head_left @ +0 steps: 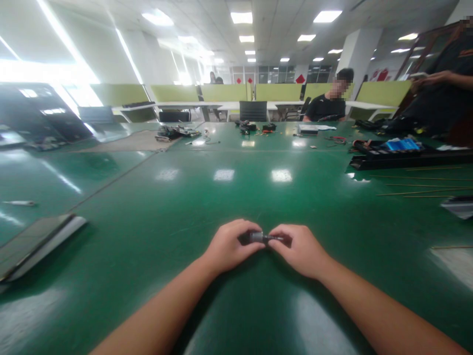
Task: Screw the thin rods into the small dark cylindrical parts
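Note:
Low over the green table (192, 197), both hands meet on a small grey-and-black cylindrical piece (256, 237). My left hand (229, 246) curls around its thicker grey body, thumb and fingers closed on it. On the other side, the fingertips of my right hand (301, 249) pinch the thinner dark end. The piece lies roughly level, left to right. Its outer ends are partly hidden by the fingers, and its exact kind is too small to make out.
A flat panel-like object (40, 241) lies at the left, with a white pen-like item (20, 203) beyond it. Thin rods (424, 185) and a black tray (410, 160) are on the right. Electronic parts (175, 132) lie farther back. One person (325, 106) sits opposite; another (443, 93) stands at right.

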A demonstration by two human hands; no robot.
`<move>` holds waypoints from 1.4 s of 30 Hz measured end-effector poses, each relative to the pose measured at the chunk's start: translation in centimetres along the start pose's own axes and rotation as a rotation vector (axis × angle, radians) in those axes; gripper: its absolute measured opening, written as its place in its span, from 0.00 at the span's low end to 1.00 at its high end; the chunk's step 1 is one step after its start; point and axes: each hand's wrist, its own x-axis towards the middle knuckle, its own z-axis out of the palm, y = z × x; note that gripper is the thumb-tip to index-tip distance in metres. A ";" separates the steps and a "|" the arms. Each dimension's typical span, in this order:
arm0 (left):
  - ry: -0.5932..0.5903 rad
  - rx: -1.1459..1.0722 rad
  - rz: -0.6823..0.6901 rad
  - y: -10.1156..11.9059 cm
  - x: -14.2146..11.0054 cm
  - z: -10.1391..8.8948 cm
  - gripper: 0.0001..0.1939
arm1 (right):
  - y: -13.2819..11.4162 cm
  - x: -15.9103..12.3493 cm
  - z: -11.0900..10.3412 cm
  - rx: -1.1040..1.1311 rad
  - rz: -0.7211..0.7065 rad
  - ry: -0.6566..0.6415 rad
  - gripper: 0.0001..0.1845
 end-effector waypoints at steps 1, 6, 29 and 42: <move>0.000 0.001 -0.002 0.0 0.0 0.0 0.12 | 0.0 0.0 0.0 -0.002 -0.003 -0.001 0.06; 0.021 0.008 0.005 0.0 0.0 0.1 0.12 | 0.2 0.1 0.0 -0.012 -0.021 0.007 0.05; 0.051 -0.013 0.038 0.1 -0.1 0.0 0.12 | 0.1 0.0 -0.1 -0.005 -0.025 0.028 0.04; 0.066 -0.021 0.030 0.1 -0.1 -0.1 0.12 | 0.2 0.1 -0.1 -0.016 -0.024 0.028 0.04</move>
